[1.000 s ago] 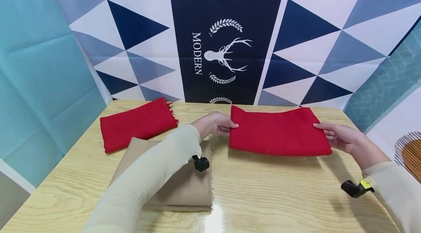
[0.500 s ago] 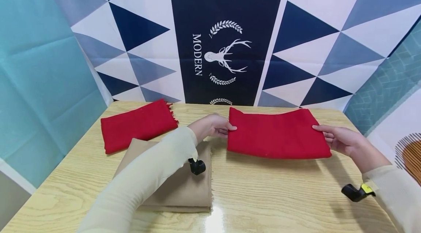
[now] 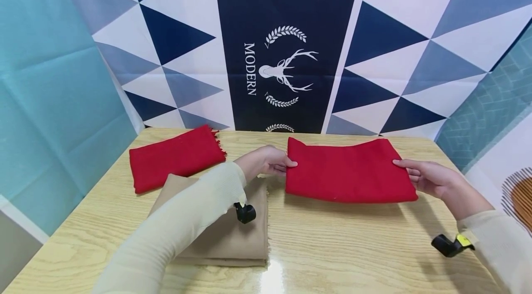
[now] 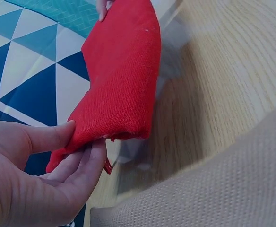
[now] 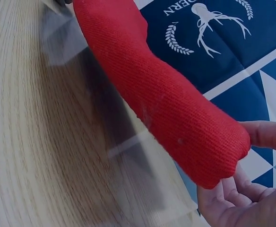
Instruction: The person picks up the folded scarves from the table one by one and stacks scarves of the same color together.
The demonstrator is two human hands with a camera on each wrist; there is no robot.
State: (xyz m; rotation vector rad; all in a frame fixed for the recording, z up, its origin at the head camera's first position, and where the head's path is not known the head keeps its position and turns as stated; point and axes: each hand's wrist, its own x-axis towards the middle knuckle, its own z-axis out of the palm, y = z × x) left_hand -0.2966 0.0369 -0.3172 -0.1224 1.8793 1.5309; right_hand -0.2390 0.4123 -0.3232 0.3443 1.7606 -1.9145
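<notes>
Red folded knit cloth [image 3: 349, 174] hangs raised, far right: left hand [image 3: 271, 159] pinches its left end, right hand [image 3: 433, 177] its right end.

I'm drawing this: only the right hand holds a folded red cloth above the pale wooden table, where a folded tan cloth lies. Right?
Not only the right hand: the head view shows the left hand holding the folded red cloth too. It's above the pale wooden table, where a folded tan cloth lies.
</notes>
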